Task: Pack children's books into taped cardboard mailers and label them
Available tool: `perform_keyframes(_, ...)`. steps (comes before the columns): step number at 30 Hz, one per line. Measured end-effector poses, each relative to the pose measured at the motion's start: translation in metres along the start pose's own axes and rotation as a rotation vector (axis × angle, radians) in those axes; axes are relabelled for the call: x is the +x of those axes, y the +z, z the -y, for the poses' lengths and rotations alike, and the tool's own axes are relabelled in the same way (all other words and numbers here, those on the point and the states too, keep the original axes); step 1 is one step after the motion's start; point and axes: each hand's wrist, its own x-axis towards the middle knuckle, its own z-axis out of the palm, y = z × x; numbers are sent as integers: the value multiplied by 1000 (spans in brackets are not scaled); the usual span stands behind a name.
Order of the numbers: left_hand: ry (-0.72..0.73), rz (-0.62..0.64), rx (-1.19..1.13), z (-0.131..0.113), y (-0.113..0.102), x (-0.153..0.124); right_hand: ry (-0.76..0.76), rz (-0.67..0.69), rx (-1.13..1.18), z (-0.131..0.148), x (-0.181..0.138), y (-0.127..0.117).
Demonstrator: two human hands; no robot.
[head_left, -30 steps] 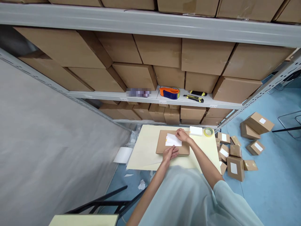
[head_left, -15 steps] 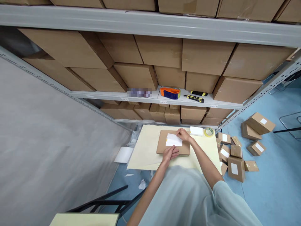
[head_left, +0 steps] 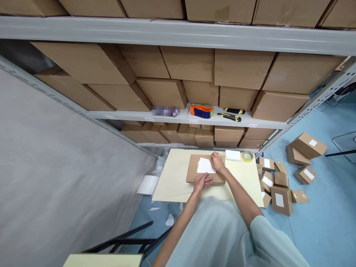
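Observation:
A flat brown cardboard box [head_left: 192, 173] lies on the pale yellow table top [head_left: 172, 178]. On its upper face is a white label [head_left: 204, 165] with a small yellow mark at its left edge. My right hand [head_left: 217, 162] has its fingers curled together at the label's upper right corner, partly covering it. Low on the box, my left hand [head_left: 202, 182] rests with fingers stretched out, the tips by the label's bottom edge. A stack of white labels [head_left: 233, 155] and a roll of clear yellowish tape [head_left: 247, 157] sit right of the box.
Shelves [head_left: 178, 31] packed with cardboard boxes rise behind the table. One shelf holds an orange and blue tape dispenser [head_left: 201, 111] and two utility knives [head_left: 229, 117]. Labelled cartons [head_left: 281, 200] are piled on the floor at right; paper scraps [head_left: 170, 220] lie at left.
My right hand has come slightly lower over the label's corner, its fingers more curled. My left hand stays about where it was on the box. The camera view has tilted slightly.

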Motion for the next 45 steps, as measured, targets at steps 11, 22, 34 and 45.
perform_keyframes(11,19,17,1,2,-1,-2,16,-83,9,11,-16,4)
perform_keyframes(22,25,15,29,6,-4,1,-57,-105,-4,20,-28,-1)
perform_keyframes(34,127,-42,17,23,-7,15,-327,183,-123,43,-46,20)
perform_keyframes(45,130,-44,23,29,-11,19,-455,251,-151,37,-47,27)
